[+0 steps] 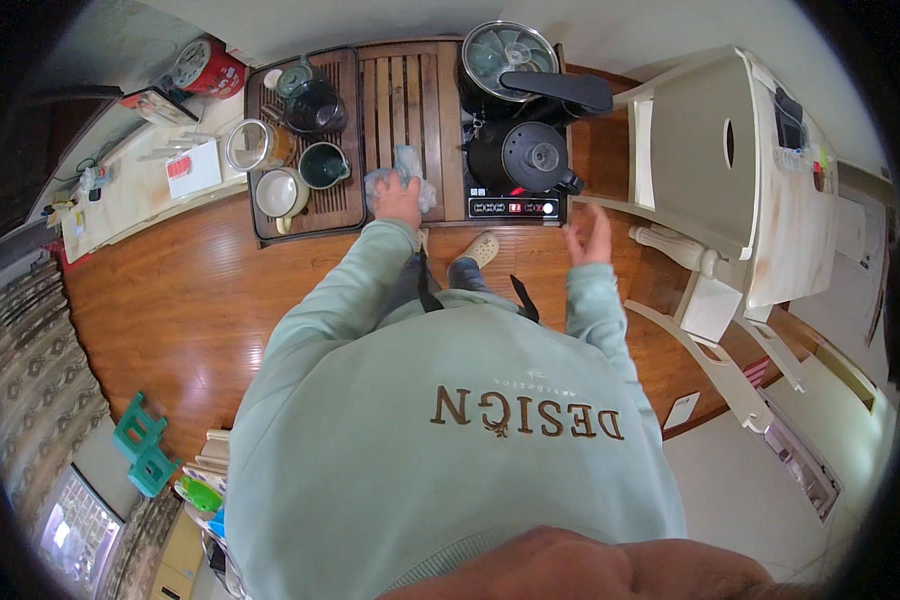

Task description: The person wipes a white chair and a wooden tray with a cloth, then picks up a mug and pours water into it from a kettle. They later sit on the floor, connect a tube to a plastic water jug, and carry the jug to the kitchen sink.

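Observation:
My left hand rests on a crumpled pale-blue cloth or plastic, its fingers bent over it. The bundle lies on the slatted wooden tea table. To the right, my right hand hangs empty past the table's front corner, fingers apart. Nearest to it is a black kettle on an induction cooker, whose panel is lit. Left of my left hand, a dark-green pitcher and a cream mug stand on the tea tray.
Behind the kettle stands a black pot with a glass lid and a long handle. A glass jar and a glass teapot occupy the tray's left side. A pale chair stands to the right.

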### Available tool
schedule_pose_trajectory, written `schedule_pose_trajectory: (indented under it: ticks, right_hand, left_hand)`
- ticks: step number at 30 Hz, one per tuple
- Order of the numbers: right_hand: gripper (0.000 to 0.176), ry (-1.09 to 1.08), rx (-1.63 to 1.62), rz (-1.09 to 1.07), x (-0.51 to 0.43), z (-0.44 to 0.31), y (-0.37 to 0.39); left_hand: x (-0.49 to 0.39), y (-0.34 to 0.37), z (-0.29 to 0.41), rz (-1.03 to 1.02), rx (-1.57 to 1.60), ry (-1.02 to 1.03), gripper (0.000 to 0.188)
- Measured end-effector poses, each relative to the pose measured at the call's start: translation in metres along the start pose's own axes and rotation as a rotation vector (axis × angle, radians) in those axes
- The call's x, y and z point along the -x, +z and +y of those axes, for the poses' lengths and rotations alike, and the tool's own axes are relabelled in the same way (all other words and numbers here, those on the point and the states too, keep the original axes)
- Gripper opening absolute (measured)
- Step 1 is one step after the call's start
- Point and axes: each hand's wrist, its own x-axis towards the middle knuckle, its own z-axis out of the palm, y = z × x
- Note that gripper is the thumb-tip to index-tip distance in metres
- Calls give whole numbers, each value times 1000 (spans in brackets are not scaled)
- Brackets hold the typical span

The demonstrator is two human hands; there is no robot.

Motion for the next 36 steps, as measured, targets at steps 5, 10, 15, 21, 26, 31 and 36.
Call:
schedule_pose_trajectory:
  ticks: [5, 10, 15, 21, 26, 31, 36]
  right_hand:
    - [62, -218, 260, -268, -82, -9, 4]
    - [44, 263, 406, -505, -99, 3, 23]
    - [40, 259, 408, -541, -86, -7, 31]
    - [32, 56, 378, -452, -91, 19, 27]
    - [24, 323, 30, -454, -114, 88, 14]
    - [27, 185, 187, -669, -137, 80, 2]
    - [33, -156, 354, -778, -156, 27, 12]
  left_hand:
    - [-1, -8, 0, -57, 37, 6, 39]
    - [0, -11, -4, -82, 16, 26, 43]
    - [0, -9, -6, -59, 2, 38, 40]
    - [2, -5, -9, 33, 25, 79, 28]
    - [2, -2, -9, 50, 19, 69, 29]
    - [-2, 3, -4, 38, 9, 12, 29]
    - [-4, 8, 5, 45, 5, -94, 27]
